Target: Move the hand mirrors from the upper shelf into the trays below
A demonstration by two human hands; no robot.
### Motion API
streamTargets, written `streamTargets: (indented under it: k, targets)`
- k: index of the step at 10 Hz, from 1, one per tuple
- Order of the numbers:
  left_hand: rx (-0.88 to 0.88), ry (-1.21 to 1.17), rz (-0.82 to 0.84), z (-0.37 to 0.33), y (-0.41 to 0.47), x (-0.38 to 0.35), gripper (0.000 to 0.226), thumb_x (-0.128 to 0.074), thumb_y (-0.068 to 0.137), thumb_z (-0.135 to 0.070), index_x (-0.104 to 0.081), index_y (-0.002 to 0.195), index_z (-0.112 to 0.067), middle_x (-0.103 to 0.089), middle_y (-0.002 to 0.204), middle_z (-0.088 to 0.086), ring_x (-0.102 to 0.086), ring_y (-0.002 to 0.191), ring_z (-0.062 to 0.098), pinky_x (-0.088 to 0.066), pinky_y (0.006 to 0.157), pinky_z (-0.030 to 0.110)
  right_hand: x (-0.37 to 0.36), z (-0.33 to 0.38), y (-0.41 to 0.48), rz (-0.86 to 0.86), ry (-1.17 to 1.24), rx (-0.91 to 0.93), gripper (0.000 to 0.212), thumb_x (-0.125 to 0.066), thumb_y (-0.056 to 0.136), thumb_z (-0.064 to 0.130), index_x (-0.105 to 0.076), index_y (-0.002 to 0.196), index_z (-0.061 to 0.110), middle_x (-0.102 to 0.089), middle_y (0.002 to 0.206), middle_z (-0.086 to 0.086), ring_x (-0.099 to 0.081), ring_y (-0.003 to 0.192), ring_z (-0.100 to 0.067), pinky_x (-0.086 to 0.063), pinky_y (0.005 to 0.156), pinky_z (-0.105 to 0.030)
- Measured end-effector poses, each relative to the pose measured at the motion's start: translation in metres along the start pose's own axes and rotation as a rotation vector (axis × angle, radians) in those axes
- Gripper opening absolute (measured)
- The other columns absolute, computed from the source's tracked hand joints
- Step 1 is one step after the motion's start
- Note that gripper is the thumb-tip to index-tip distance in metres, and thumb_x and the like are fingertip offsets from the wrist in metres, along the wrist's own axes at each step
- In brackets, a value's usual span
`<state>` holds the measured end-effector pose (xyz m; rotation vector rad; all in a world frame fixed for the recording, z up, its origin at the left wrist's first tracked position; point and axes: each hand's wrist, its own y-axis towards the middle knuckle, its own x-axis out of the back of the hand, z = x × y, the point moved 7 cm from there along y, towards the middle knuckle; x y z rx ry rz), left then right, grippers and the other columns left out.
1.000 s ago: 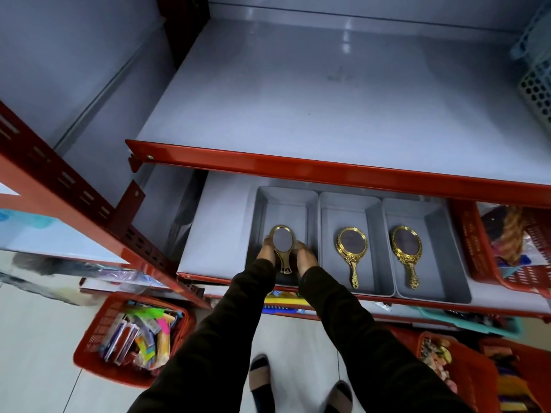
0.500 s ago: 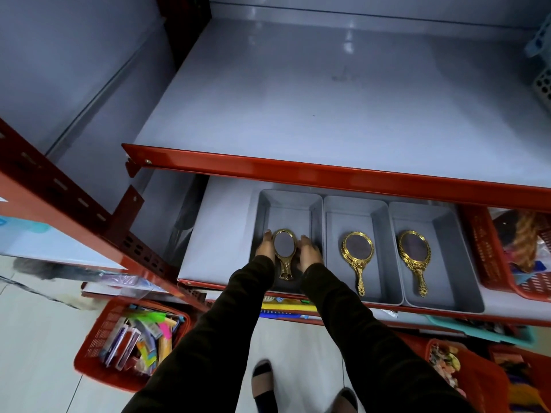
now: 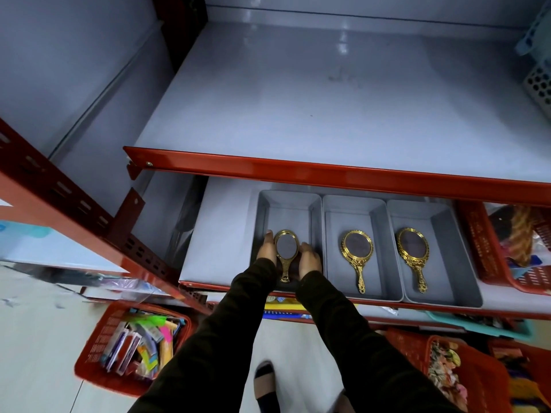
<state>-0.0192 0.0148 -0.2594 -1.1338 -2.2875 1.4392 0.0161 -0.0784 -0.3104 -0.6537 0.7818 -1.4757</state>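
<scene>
**Both hands at the third mirror in the left tray**

The left hand (image 3: pixel 266 248) and right hand (image 3: pixel 310 260) flank a gold hand mirror (image 3: pixel 286 251) just below the centre of the frame. Each grip presses against a side of the oval frame, fingers curved along its rim, so the mirror is pinched between the two hands. Its handle points down toward the near edge of the left tray (image 3: pixel 287 204), and the glass faces up. Whether the mirror already rests on the tray floor I cannot tell. Dark sleeves (image 3: pixel 343 329) run from the wrists down to the bottom edge.

To the right, the middle tray (image 3: pixel 351 205) holds a second gold mirror (image 3: pixel 357 257) lying flat, handle toward the front. Further right, the right tray (image 3: pixel 444 222) holds a third gold mirror (image 3: pixel 413 257), laid the same way. The three grey trays sit side by side, touching, on the lower shelf (image 3: pixel 220 234).

Above them, the upper shelf (image 3: pixel 298 99) fills the top half of the frame behind its red front rail (image 3: pixel 328 171). A red basket (image 3: pixel 98 362) of colourful packets stands on the floor at lower left.
</scene>
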Motion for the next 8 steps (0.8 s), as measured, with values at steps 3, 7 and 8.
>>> streamTargets:
  k: [3, 7, 8]
  targets:
    - [-0.043, 0.005, -0.002, 0.003, 0.017, 0.006, 0.062, -0.036, 0.097, -0.049, -0.039, 0.142, -0.007, -0.047, 0.141, 0.018, -0.045, 0.130, 0.034, -0.039, 0.088, 0.039, 0.000, 0.005, -0.009, 0.001, -0.067, 0.036, 0.047, -0.041, 0.101, 0.035, -0.047, 0.135, 0.003, -0.058, 0.132, -0.022, -0.053, 0.125, -0.038, -0.042, 0.109, -0.047]
    - [-0.223, 0.105, -0.077, -0.007, 0.000, 0.006, 0.059, -0.039, 0.097, -0.045, -0.040, 0.145, -0.010, -0.040, 0.149, 0.010, -0.036, 0.138, 0.030, -0.029, 0.113, 0.041, 0.014, 0.020, -0.028, 0.017, -0.050, 0.148, 0.049, -0.051, 0.096, 0.036, -0.051, 0.136, 0.008, -0.054, 0.140, -0.016, -0.049, 0.130, -0.034, -0.037, 0.114, -0.049]
    - [-0.270, 0.089, -0.051, -0.004, -0.003, 0.006, 0.059, -0.043, 0.095, -0.046, -0.042, 0.143, -0.012, -0.041, 0.149, 0.008, -0.036, 0.137, 0.029, -0.028, 0.115, 0.042, 0.023, 0.024, -0.038, 0.044, -0.049, 0.205, 0.050, -0.051, 0.096, 0.035, -0.050, 0.137, 0.008, -0.052, 0.142, -0.015, -0.048, 0.132, -0.032, -0.037, 0.114, -0.049]
